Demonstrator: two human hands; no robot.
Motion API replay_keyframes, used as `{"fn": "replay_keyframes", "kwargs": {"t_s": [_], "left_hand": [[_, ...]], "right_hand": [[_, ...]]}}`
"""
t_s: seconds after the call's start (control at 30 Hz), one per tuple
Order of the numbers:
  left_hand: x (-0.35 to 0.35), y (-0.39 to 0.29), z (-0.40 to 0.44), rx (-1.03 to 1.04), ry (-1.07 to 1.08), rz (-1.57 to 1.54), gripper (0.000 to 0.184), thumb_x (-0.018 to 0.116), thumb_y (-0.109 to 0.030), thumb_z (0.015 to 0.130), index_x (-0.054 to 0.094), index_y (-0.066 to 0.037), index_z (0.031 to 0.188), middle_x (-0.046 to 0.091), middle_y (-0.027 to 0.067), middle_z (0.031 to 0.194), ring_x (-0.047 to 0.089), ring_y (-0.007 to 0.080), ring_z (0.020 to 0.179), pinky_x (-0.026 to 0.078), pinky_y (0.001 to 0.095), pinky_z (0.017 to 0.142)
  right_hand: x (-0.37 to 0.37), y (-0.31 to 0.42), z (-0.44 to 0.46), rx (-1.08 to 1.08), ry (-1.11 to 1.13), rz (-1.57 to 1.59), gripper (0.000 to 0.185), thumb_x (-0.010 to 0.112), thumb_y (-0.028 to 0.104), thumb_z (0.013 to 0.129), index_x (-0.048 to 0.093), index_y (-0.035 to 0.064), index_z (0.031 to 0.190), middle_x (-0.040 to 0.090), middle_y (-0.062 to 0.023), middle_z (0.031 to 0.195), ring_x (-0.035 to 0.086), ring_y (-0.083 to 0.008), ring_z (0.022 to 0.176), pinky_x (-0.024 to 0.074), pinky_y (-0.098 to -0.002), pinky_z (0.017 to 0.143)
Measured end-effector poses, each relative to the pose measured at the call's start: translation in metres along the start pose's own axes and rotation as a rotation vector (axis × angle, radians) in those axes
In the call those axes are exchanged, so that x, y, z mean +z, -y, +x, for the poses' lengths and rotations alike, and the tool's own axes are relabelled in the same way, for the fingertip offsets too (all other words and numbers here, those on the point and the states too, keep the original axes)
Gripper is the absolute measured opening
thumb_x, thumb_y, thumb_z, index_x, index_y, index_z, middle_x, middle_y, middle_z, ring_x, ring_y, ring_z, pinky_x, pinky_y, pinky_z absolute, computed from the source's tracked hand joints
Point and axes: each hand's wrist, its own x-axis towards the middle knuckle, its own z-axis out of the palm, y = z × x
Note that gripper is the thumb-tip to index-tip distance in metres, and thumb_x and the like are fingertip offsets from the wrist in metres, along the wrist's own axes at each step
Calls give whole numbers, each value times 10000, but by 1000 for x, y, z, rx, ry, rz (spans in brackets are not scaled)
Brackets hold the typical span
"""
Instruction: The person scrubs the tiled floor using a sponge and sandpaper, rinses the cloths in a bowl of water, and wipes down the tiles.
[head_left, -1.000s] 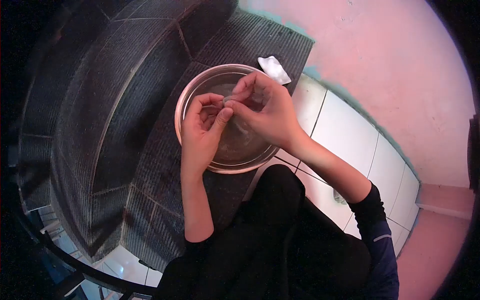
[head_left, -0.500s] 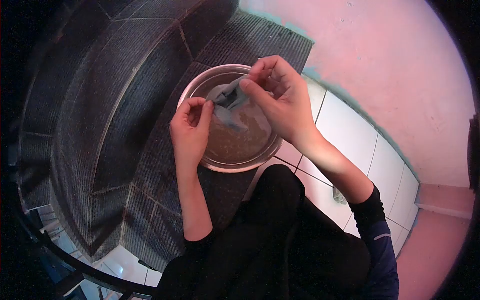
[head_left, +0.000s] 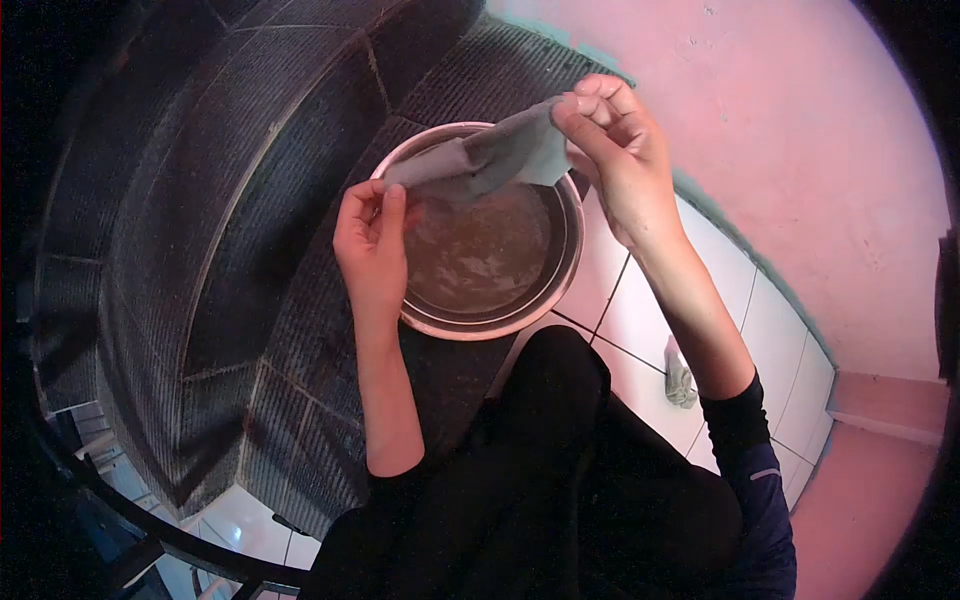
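A thin wet grey cloth [head_left: 512, 148], long and narrow like a sock, is stretched between my two hands above the basin. My left hand [head_left: 372, 232] pinches its lower left end between thumb and fingers. Higher up, my right hand [head_left: 618, 135] grips the other end, with the fingers curled. Below the cloth stands a round metal basin [head_left: 577, 262] with a pale rim, holding murky brownish water [head_left: 480, 255]. The cloth hides part of the basin's far side.
The basin rests on a dark ribbed stair step [head_left: 330, 310], with more steps [head_left: 170, 200] curving up at left. A crumpled greyish cloth [head_left: 679, 378] lies on the white tiles [head_left: 640, 300] at right. A pink wall [head_left: 780, 140] borders the tiles; a black railing [head_left: 190, 555] runs lower left.
The cloth was bunched low over the water and is now pulled out long. My right hand has moved up and to the right with its end; my left hand has shifted slightly.
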Motion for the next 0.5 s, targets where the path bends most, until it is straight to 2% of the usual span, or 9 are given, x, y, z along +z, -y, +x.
{"fn": "replay_keyframes", "kwargs": {"t_s": [0.13, 0.2, 0.23, 0.33, 0.37, 0.43, 0.5], "left_hand": [[23, -13, -16, 86, 153, -220, 122, 587, -54, 934, 558, -2, 1040, 594, 101, 1152, 588, 158, 1041, 484, 280, 909], [33, -15, -25, 104, 203, -237, 141, 573, -28, 932, 555, 1, 1068, 570, 121, 1215, 570, 172, 1093, 460, 292, 957], [38, -14, -28, 116, 241, -248, 144, 564, -29, 935, 561, 6, 1075, 561, 127, 1226, 564, 179, 1101, 450, 300, 965], [42, -7, -26, 173, 313, -270, 170, 534, -67, 954, 585, 20, 1090, 551, 130, 1236, 539, 194, 1140, 429, 323, 973], [40, -8, -26, 200, 360, -175, 182, 524, -91, 961, 592, 20, 1089, 555, 122, 1233, 536, 191, 1135, 429, 323, 961], [34, -13, -24, 227, 407, -80, 198, 515, -114, 969, 599, 20, 1088, 558, 115, 1229, 532, 187, 1131, 429, 323, 950], [26, -17, -23, 363, 428, 244, 217, 510, -137, 970, 607, 8, 1100, 571, 103, 1189, 533, 183, 1111, 429, 309, 929]], "right_hand": [[3, -23, -4, 122, 70, 239, 356, 677, -42, 824, 519, 63, 1126, 617, -16, 1005, 581, -91, 926, 466, -238, 831], [11, -35, -15, -37, 243, 133, 534, 696, -86, 764, 460, 64, 1219, 567, -50, 1134, 563, -139, 1033, 457, -275, 910], [14, -34, -21, 5, 299, 115, 656, 693, -108, 721, 405, 67, 1284, 492, -87, 1237, 527, -175, 1123, 446, -303, 954], [26, -43, -33, -18, 275, 76, 675, 650, -112, 711, 383, 67, 1305, 476, -110, 1236, 522, -189, 1128, 448, -324, 947], [23, -58, -33, -124, 243, -146, 661, 629, -107, 700, 403, 62, 1297, 487, -119, 1214, 527, -211, 1114, 450, -328, 934], [21, -61, -34, -138, 238, -270, 617, 618, -108, 703, 437, 57, 1270, 498, -114, 1188, 532, -216, 1099, 452, -324, 924], [20, -67, -34, -151, 232, -393, 576, 606, -109, 706, 471, 53, 1243, 509, -108, 1161, 537, -221, 1084, 453, -320, 915]]}}
